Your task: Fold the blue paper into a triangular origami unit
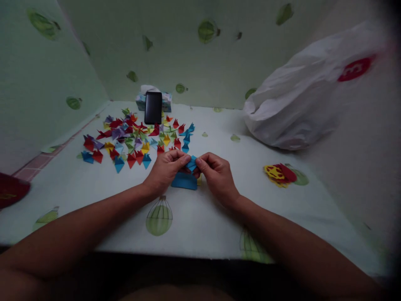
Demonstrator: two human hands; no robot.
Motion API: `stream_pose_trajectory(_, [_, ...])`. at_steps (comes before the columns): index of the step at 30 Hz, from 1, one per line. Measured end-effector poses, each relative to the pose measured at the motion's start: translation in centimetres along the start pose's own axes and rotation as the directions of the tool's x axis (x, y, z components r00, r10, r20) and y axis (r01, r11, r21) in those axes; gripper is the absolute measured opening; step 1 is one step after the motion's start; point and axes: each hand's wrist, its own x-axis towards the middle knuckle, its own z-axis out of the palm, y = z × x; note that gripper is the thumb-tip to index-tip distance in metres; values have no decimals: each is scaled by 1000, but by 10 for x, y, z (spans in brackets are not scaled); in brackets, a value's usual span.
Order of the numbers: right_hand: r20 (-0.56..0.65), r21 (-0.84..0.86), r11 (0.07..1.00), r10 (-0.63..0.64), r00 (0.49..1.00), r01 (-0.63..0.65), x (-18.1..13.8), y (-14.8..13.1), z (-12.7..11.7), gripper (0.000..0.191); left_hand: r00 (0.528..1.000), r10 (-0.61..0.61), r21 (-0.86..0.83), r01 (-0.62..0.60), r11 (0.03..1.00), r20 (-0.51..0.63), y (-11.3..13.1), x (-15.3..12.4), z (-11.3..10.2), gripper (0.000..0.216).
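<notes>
My left hand point(166, 169) and my right hand point(216, 173) meet at the middle of the table, both pinching a small blue folded paper piece point(191, 163) between fingertips. Under the hands lies a small stack of blue paper sheets point(184, 181), with a bit of yellow showing at its right edge. Behind the hands, several folded paper pieces point(138, 138) in red, blue, yellow, green and purple are spread over the table.
A black phone point(153, 107) leans against a tissue pack point(166, 98) at the back. A white plastic bag point(300, 96) lies at the right. Red and yellow paper cut-outs point(278, 173) lie right of my hands. The table cover point(194, 217) has balloon prints.
</notes>
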Motion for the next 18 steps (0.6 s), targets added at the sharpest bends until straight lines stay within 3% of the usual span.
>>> stream_pose_trajectory(3, [2,43,999,27,1000,-28,1,1,-1,25,999,-23,1,23,1000,24,2,1,0,32])
stream_pose_trajectory(10, [-34,-39,999,-9,999,8,1,2,-1,26,995,-20,-36,24,999,94,-1,0,-1,28])
stream_pose_trajectory(18, [23,109,992,55,998,-57,4,5,-3,27,999,-36,-24,36,999,10,2,3,-2,25])
